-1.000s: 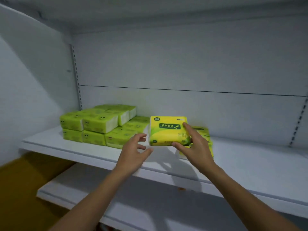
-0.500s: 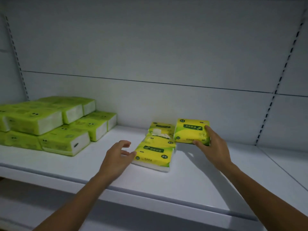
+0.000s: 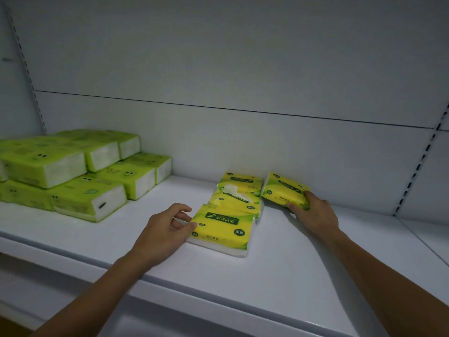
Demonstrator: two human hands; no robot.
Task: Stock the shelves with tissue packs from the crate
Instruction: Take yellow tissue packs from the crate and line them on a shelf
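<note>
Head view: right hand [image 3: 313,215] is gripping a yellow plastic-wrapped tissue pack [image 3: 283,189], fingers curling over its right end, thumb under the near edge. That pack is sitting tilted, printed face toward the camera. Can't tell if its lower edge is touching the white metal shelf [image 3: 279,276].

Landmark is the front yellow pack [image 3: 223,227], lying flat on the shelf. Two more yellow packs [image 3: 237,190] are lining up behind it toward the white back panel [image 3: 218,69]. The held pack is behind and right of the landmark, just beside the rearmost one.

Left hand [image 3: 162,232] is resting on the shelf left of the landmark, fingers loose, grasping nothing, fingertips touching the pack's left edge.

A two-layer stack of lime-green tissue packs [image 3: 73,171] is sitting well left of the landmark.
</note>
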